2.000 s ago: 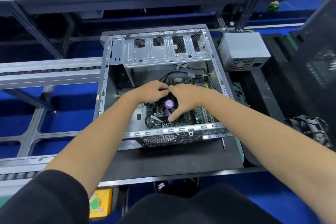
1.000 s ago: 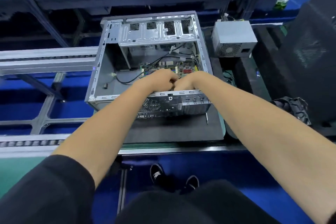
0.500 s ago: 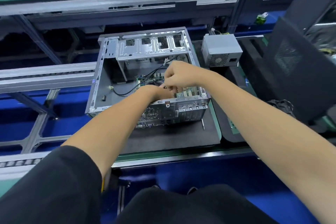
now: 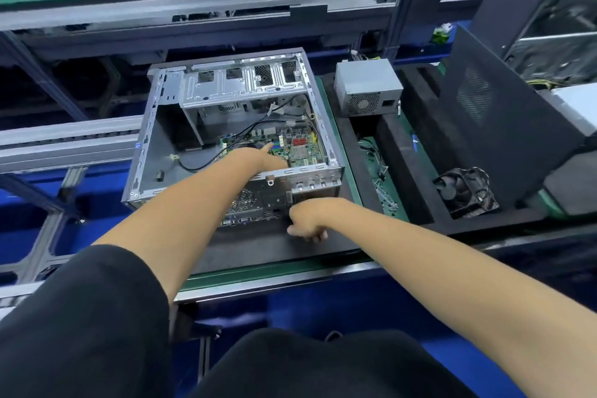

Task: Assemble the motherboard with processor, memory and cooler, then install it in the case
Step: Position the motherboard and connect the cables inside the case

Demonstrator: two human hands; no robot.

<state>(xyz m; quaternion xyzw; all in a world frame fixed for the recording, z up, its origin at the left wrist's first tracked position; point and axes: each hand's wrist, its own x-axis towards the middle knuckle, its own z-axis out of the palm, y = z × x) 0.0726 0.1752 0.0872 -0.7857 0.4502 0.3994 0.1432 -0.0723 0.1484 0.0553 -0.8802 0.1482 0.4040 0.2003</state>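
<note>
Head camera shows that our right hand [image 4: 307, 220] has left the case [image 4: 226, 126] and now hangs loosely curled, grasping nothing, just in front of the case's rear panel over the black mat [image 4: 258, 245], so we judge the seating done and a screw or tool comes next. Our left hand [image 4: 258, 158] stays inside the case, its grip released, one straight finger touching the motherboard [image 4: 300, 145] on the case floor.

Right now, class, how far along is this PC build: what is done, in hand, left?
Done: the motherboard lies inside the case. In hand: the left hand reaches onto the board, while the right hand is down on the black mat outside. Left: the power supply and a loose fan sit outside the case.
</note>
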